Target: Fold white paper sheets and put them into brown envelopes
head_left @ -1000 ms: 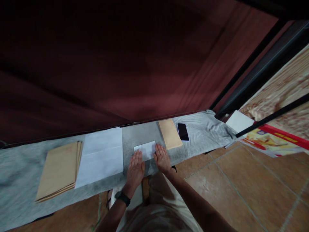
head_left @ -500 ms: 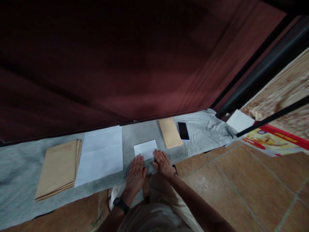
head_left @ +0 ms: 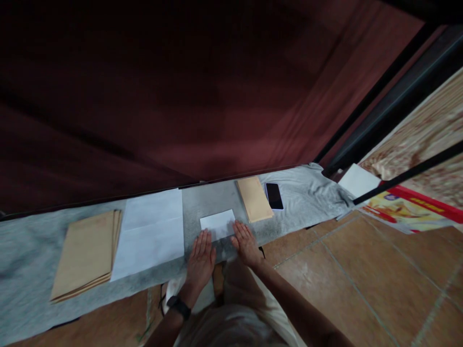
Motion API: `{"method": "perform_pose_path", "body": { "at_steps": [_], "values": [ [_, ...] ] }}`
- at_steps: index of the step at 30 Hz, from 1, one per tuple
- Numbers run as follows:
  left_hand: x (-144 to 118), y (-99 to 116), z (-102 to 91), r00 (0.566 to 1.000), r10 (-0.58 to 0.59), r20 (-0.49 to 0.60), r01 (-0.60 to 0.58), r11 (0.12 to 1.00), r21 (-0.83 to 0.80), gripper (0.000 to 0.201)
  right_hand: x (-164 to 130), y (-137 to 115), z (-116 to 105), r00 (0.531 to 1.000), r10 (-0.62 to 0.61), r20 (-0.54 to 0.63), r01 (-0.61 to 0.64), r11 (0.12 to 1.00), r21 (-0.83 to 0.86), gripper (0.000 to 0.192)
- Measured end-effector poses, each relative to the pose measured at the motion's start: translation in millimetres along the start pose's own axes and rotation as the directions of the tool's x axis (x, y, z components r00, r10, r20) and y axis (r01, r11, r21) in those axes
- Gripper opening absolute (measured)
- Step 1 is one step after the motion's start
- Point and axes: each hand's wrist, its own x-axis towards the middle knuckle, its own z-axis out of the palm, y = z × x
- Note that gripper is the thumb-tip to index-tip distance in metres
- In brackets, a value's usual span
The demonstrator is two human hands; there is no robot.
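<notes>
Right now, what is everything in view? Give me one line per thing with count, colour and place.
folded paper: one, white, on the cloth just beyond both hands
paper sheets: a flat white pile, count unclear, left of the folded paper
envelope stack: several, tan, far left on the cloth
single envelope: one, tan, right of the folded paper
phone: one, black screen, beside the single envelope
cloth: one, grey, spread along the wall
white sheet: one, off the cloth's right end
printed banner: one, yellow and red, far right on the floor
floor tiles: brown, lower right
curtain: dark red, behind
watch: one, black, on the left wrist
left hand: flat, open, fingertips near the folded paper's edge
right hand: flat, open, fingertips at the folded paper's corner
</notes>
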Motion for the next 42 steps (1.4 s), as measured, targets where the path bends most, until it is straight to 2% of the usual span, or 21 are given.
{"method": "perform_pose_path", "body": {
  "at_steps": [6,10,15,27,42],
  "values": [
    [47,5,15.9,0.997,-0.005,0.078,0.008,0.999,-0.031,0.058,46,-14,18,0.997,-0.064,0.043,0.061,0.996,0.058,0.048],
    [59,1,28.4,0.996,-0.023,0.092,0.028,0.998,-0.053,0.059,62,-17,32,0.994,-0.076,0.081,0.074,0.997,0.021,0.047],
    [55,-2,35.3,0.997,-0.062,0.047,0.064,0.997,-0.048,0.062,60,-13,41,0.997,-0.04,0.073,0.042,0.999,-0.019,0.052],
    [43,-14,29.3,0.99,-0.132,-0.04,0.132,0.991,-0.014,0.062,44,1,42,0.997,0.073,-0.028,-0.075,0.993,-0.094,0.058],
    [25,-13,23.0,0.983,-0.167,-0.081,0.169,0.985,0.024,0.061,38,5,47,0.988,0.065,-0.138,-0.078,0.993,-0.086,0.058]
  ]
}}
